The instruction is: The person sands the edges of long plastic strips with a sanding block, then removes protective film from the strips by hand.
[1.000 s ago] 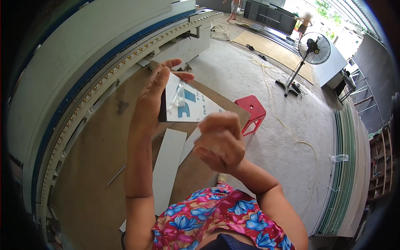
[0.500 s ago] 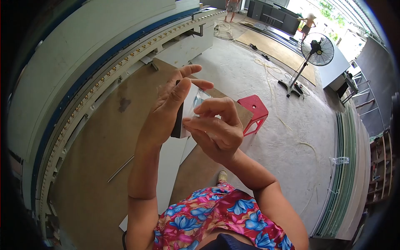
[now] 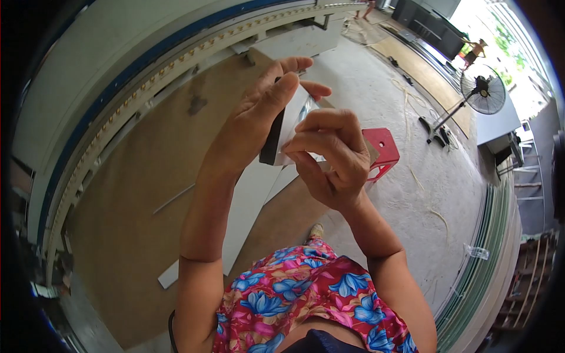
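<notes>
My left hand (image 3: 250, 126) holds a flat black-and-white piece (image 3: 287, 125) upright, thumb along its near side and fingers behind it. One side of the piece is black; the other is pale with a shiny, glassy-looking part. My right hand (image 3: 336, 154) is closed in a pinch at the lower edge of the pale side. What lies between its fingertips is too small to make out, and the right fingers cover part of the shiny face.
A long white machine (image 3: 176, 76) with a blue stripe runs along the left. Below my arms lies a white board (image 3: 241, 217) on brown sheeting. To the right are a red stool (image 3: 385, 150), a standing fan (image 3: 484, 88), cords and stacked panels (image 3: 479, 265). People (image 3: 472, 54) stand far off.
The view has turned, and both hands with the piece now appear higher and farther right. Their hold looks the same, the right fingertips still at the lower edge.
</notes>
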Tool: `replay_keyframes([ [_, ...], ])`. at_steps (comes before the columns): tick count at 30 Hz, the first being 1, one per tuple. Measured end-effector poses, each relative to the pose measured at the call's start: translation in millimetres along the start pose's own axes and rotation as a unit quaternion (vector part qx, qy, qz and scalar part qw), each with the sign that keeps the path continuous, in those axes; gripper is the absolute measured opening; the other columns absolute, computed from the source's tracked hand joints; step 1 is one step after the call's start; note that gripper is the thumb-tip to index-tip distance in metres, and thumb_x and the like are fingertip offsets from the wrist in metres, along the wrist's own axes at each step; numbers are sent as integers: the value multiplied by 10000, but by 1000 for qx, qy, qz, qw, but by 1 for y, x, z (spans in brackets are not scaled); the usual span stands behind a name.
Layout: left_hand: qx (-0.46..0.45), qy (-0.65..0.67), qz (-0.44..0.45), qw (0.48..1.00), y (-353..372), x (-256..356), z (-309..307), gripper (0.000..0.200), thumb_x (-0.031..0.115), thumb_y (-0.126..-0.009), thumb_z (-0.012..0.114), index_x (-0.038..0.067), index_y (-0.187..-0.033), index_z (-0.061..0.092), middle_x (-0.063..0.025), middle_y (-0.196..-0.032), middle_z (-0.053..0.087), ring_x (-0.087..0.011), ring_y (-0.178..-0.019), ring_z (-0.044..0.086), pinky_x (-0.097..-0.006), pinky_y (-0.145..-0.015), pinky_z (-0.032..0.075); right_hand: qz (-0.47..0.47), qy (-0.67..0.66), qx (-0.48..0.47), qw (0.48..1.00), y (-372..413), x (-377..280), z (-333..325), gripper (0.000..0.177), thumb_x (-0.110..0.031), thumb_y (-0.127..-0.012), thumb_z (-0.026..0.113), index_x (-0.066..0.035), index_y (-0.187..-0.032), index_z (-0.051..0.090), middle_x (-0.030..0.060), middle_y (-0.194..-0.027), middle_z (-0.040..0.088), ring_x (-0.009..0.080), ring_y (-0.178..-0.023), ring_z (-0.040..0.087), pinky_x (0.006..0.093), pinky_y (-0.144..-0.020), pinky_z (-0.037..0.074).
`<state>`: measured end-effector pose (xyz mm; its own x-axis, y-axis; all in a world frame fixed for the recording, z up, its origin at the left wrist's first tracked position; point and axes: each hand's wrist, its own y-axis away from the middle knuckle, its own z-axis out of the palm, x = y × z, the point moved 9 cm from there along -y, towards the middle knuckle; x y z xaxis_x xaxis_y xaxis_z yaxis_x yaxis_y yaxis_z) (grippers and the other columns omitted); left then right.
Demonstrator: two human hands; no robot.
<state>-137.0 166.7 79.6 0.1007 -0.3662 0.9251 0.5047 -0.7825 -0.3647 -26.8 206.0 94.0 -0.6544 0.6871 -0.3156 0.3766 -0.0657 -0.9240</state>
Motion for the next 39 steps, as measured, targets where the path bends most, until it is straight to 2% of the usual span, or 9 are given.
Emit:
replay_keyframes([
  [7, 57, 32, -1, 998, 12, -10, -30, 541, 459, -956, 445, 15, -1264, 423, -125, -1030, 638, -117, -840, 601, -244, -736, 482, -5, -41, -38, 998, 9, 7, 20, 162, 17, -693, 687, -41, -837, 642, 87, -900, 565, 198, -759, 556, 289, -638, 465],
  [11, 44, 156, -39, 986, 1, -26, -49, 541, 384, -964, 414, -34, -1306, 385, -248, -1204, 554, -253, -1120, 541, -353, -947, 451, 9, -53, -40, 998, 21, 16, 27, 160, 45, -688, 668, -37, -821, 637, 87, -894, 583, 198, -766, 563, 285, -658, 464],
  [16, 52, 43, -7, 998, 3, 2, -50, 537, 377, -975, 409, -79, -1258, 399, -236, -1094, 596, -239, -1011, 594, -290, -827, 514, -4, -84, -11, 996, 33, 35, 34, 175, 69, -679, 651, -35, -821, 648, 114, -947, 598, 173, -758, 582, 269, -648, 473],
  [19, 35, 163, -41, 985, -2, -6, -53, 554, 386, -972, 405, -83, -1266, 380, -254, -1111, 582, -250, -1039, 581, -296, -832, 517, -13, -138, -14, 990, 24, 34, 39, 143, 66, -739, 587, -11, -858, 603, 166, -990, 594, 149, -718, 585, 256, -659, 484],
  [22, 48, 139, -38, 988, -5, -7, -56, 584, 405, -961, 421, -85, -1272, 367, -267, -1122, 573, -259, -1064, 569, -318, -843, 519, 11, -217, -64, 974, 20, 38, 47, 61, 2, -883, 492, 3, -939, 516, 215, -1004, 587, 148, -739, 575, 266, -679, 489],
  [26, 52, 181, -49, 981, -7, -9, -61, 608, 422, -951, 428, -94, -1268, 365, -278, -1120, 572, -277, -1060, 576, -348, -846, 526, 54, -289, -75, 953, 22, 49, 53, 53, -41, -917, 450, -2, -950, 465, 192, -880, 607, 150, -704, 567, 271, -632, 498],
  [30, 7, 185, 5, 983, -15, -11, -77, 618, 423, -951, 418, -103, -1271, 356, -288, -1118, 572, -301, -1027, 597, -366, -837, 538, 107, -318, -40, 941, 34, 58, 51, 166, 148, -754, 489, 63, -890, 533, 123, -814, 582, 174, -687, 566, 274, -622, 463],
  [35, 96, 38, 27, 994, -10, -19, -102, 639, 413, -952, 417, -125, -1290, 336, -288, -1106, 585, -307, -962, 628, -338, -810, 540, 65, -248, -42, 966, 30, 64, 55, 269, 51, -808, 556, 54, -1065, 478, 148, -827, 582, 164, -689, 556, 266, -611, 471],
  [39, 106, 33, 5, 994, -1, -13, -95, 634, 422, -946, 436, -119, -1272, 381, -280, -1108, 589, -286, -952, 630, -297, -799, 526, -33, -131, -114, 984, 3, 55, 69, 374, 52, -783, 631, 25, -1142, 526, 142, -868, 607, 159, -737, 583, 263, -636, 485],
])
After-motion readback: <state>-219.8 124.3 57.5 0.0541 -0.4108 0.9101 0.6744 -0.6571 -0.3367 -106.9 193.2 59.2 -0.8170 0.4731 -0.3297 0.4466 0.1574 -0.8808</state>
